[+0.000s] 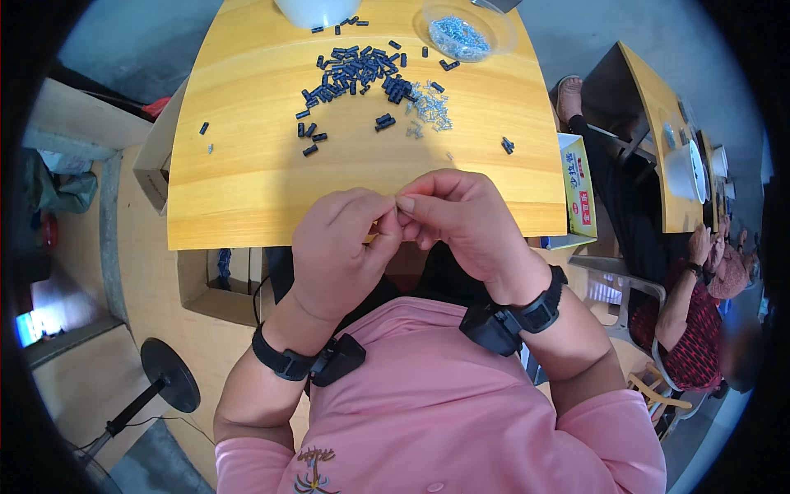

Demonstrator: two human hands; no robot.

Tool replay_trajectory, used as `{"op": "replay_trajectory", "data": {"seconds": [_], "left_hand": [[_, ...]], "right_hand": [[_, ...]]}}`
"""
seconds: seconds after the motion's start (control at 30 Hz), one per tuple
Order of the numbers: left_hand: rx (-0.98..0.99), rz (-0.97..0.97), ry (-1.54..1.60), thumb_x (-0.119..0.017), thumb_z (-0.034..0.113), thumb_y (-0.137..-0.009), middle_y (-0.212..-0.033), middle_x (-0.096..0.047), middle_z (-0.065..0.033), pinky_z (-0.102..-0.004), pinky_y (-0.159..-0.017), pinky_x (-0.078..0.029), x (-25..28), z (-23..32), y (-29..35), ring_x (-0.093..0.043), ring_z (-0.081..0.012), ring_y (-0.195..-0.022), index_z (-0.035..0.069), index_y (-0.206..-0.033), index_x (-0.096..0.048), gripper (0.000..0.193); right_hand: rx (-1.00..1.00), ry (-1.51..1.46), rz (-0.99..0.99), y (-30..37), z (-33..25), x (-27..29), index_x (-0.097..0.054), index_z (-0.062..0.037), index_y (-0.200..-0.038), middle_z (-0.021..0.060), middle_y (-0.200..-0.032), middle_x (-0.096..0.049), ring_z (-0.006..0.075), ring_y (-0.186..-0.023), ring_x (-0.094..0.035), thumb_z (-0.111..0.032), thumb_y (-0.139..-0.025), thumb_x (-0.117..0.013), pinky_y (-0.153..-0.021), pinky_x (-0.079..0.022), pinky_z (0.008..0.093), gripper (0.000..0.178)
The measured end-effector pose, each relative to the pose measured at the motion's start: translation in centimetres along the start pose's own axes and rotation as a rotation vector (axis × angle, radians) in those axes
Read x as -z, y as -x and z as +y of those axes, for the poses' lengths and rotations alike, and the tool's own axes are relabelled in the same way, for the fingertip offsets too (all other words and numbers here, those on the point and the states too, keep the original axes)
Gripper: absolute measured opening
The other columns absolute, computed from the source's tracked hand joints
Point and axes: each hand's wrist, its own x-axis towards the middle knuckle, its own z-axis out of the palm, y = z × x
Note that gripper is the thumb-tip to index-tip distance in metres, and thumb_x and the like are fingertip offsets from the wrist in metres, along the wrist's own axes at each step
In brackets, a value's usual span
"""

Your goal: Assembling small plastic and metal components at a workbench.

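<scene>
My left hand (341, 239) and my right hand (461, 216) meet fingertip to fingertip just over the near edge of the wooden table (239, 189). Both are closed in a pinch. Whatever lies between the fingertips is too small and covered to name. Beyond them a heap of small black cylindrical pieces (354, 70) spreads over the table. Beside it lies a scatter of small clear or silvery bits (431, 107). One pair of black pieces (384, 123) sits nearer to my hands, and a small dark cluster (508, 146) rests to the right.
A clear round tub of bluish metallic bits (458, 39) stands at the far right, near a white container (319, 10). Below the table are a cardboard box (218, 288) and a yellow-green carton (578, 193). Another person (687, 321) sits at a table on the right.
</scene>
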Motion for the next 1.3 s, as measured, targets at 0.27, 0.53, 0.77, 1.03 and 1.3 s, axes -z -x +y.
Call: {"op": "replay_trajectory", "data": {"seconds": [0.27,0.53,0.77,1.03,1.3], "left_hand": [[0.113,0.007,0.110,-0.067,-0.001,-0.071,-0.076,-0.063,-0.0097,-0.0305,-0.059,-0.050,0.0,0.2,0.0,-0.061,-0.0253,-0.067,0.004,-0.085,-0.061,0.016],[0.384,0.015,0.377,-0.064,-0.003,-0.080,-0.082,-0.065,-0.0068,-0.0205,-0.066,-0.050,0.1,0.5,0.1,-0.061,-0.0094,-0.072,-0.002,-0.089,-0.063,0.010],[0.425,0.022,0.413,-0.064,-0.003,-0.079,-0.084,-0.063,-0.0053,-0.0197,-0.068,-0.050,0.0,0.4,0.3,-0.060,-0.0076,-0.074,-0.002,-0.088,-0.063,0.010],[0.520,0.055,0.472,-0.067,0.000,-0.075,-0.074,-0.065,-0.0042,-0.0196,-0.059,-0.049,0.4,0.3,0.4,-0.061,-0.0076,-0.063,0.001,-0.081,-0.064,0.007],[0.983,-0.103,0.969,-0.062,0.006,-0.085,-0.079,-0.065,-0.0075,-0.0192,-0.058,-0.050,1.7,0.3,-0.1,-0.063,-0.0112,-0.067,-0.002,-0.090,-0.061,0.009]], "right_hand": [[0.160,0.280,0.054,0.1,-0.3,-0.6,-0.063,0.0030,-0.089,0.0035,-0.070,-0.063,0.0061,-0.059,-0.059,-0.009,-0.083,-0.063,-0.051,-0.045,0.0172,0.014],[0.380,0.343,0.098,-0.2,0.9,-1.3,-0.063,0.0037,-0.084,0.0022,-0.068,-0.062,0.0036,-0.059,-0.055,-0.007,-0.081,-0.063,-0.052,-0.044,0.0182,0.011],[0.696,0.732,0.157,-0.2,1.2,-1.3,-0.062,0.0016,-0.081,0.0079,-0.070,-0.060,0.0134,-0.058,-0.058,-0.005,-0.076,-0.066,-0.053,-0.046,0.0242,0.009],[1.008,0.963,0.120,-0.2,1.0,-1.2,-0.056,-0.0029,-0.083,0.0125,-0.072,-0.057,0.0306,-0.064,-0.057,0.000,-0.071,-0.064,-0.057,-0.046,0.0358,0.014],[0.993,1.013,0.071,0.1,1.2,-1.0,-0.054,-0.0019,-0.087,0.0135,-0.076,-0.056,0.0325,-0.069,-0.055,0.002,-0.074,-0.060,-0.061,-0.045,0.0376,0.015]]}}
